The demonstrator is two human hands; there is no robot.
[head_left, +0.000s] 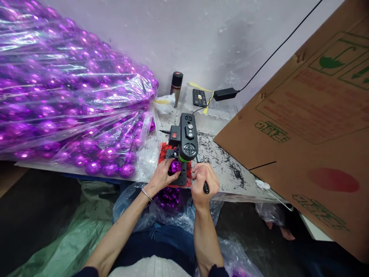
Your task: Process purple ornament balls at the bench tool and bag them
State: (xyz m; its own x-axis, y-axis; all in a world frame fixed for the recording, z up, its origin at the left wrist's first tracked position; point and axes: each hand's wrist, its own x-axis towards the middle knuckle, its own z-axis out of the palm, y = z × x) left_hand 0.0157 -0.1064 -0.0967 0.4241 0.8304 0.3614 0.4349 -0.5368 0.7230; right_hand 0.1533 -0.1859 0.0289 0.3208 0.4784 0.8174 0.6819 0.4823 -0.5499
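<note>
Between the thumb and fingers of my left hand [165, 174] is a shiny purple bauble [175, 166], held under the head of a small black press machine [188, 134]. The machine has round vents, buttons and a side box with a red switch. My right hand [205, 179] is closed around the black-ended lever handle [206, 187] at the machine's right side. A red mat [188, 169] lies beneath the machine's dark base. More purple baubles [168, 198] sit in a clear bag on my lap, below the table edge.
A big clear bag of purple baubles [72, 104] covers the table's left. A large cardboard box [302, 127] leans in at the right. Behind the machine are a spray can [176, 86], a phone-like device [199, 97] and a corded adapter [225, 94]. Black shreds [233, 165] litter the tabletop.
</note>
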